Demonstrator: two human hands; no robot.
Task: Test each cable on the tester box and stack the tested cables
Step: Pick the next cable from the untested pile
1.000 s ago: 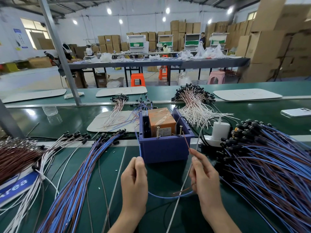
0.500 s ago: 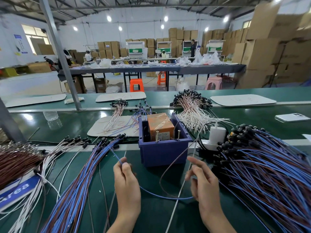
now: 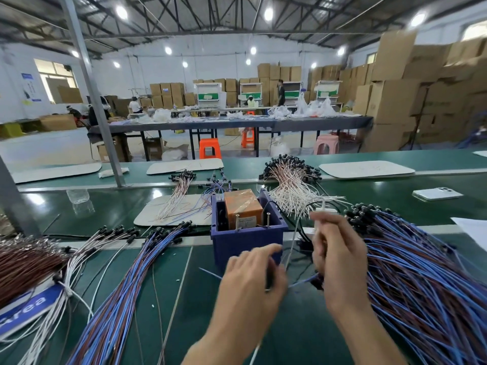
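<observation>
bench: green conveyor bench (image 3: 303, 325) fills the lower half of the frame; its near edge is cut off at the bottom.
untested pile: blue and brown cables with black connectors (image 3: 421, 285), lower right, running out of frame at the right and bottom edges.
tested stack: blue and brown cables (image 3: 118, 299) laid side by side, lower left, with their tails cut off at the bottom edge.
brown bundle: far-left brown cables (image 3: 23, 264), cropped by the left edge.
tester box: purple-blue box (image 3: 245, 241) at centre, just beyond the hands, with an orange unit (image 3: 242, 206) inside. The unit's white label is too small to read.
left hand: left hand (image 3: 253, 280) is blurred, its fingers curled round the blue cable. A dark part shows inside the curl, identity unclear.
right hand: right hand (image 3: 340, 262) is heavily blurred with fingers raised. Grip cannot be told.
cable under test: blue cable (image 3: 303, 281) spans the gap between the hands, in front of the box. Its ends are hidden by the hands.
sign: blue sign (image 3: 29, 309), lower left. Only "area" reads, the rest lying under cables.
phone: white phone (image 3: 437, 193), right of centre, lying flat.
charger: white charger (image 3: 325, 209), mostly hidden behind the right hand.
</observation>
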